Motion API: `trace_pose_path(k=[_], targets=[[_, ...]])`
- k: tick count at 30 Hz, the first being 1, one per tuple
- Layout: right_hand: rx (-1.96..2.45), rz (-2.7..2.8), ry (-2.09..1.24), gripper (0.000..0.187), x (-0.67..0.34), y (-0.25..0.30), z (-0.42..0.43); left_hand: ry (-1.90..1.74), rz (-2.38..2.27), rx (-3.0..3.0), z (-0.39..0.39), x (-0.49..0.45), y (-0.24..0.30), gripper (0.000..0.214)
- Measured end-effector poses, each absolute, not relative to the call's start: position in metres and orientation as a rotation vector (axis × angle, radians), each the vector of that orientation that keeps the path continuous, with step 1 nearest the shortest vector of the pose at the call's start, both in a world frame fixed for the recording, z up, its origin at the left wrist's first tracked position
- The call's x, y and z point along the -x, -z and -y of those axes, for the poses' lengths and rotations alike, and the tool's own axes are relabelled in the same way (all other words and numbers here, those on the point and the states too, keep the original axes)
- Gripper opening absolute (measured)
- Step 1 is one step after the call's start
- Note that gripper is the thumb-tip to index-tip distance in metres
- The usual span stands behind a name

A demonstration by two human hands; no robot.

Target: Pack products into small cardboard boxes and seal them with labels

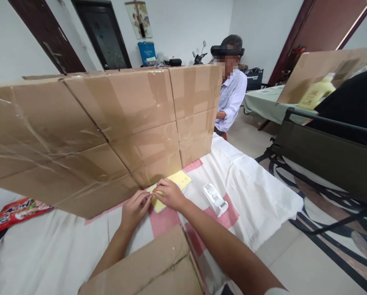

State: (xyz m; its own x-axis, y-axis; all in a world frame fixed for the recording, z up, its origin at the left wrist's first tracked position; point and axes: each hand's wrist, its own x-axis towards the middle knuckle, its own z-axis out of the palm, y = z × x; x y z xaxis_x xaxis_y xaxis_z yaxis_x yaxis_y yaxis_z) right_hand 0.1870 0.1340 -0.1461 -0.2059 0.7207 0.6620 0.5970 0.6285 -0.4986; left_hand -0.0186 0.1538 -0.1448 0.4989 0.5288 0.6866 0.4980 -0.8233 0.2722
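Observation:
Both hands meet over a yellow wavy-edged paper cutout (182, 179) that lies on the cloth at the foot of the cardboard wall. My left hand (136, 209) is closed, its thumb and fingertips pinched at the paper's left part. My right hand (169, 194) is also closed in a pinch, its fingertips touching those of the left. Whatever is between the fingertips is too small to make out. To the right of the paper, apart from both hands, stands a white tape dispenser (214, 200).
A wall of taped cardboard boxes (140, 102) rises just beyond my hands. Another cardboard box (152, 266) sits close to me, between my forearms. A red snack packet (14, 213) lies at left. Across the table is a person (234, 88); a folding chair (331, 155) stands at right.

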Motion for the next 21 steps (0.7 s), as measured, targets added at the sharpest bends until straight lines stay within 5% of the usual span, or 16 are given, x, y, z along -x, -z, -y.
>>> trace_pose_path(k=[21], targets=[[1.803, 1.866, -0.322, 0.014, -0.204, 0.138, -0.148, -1.195, -1.135, -2.428, -0.151, 0.015, 0.142, 0.022]])
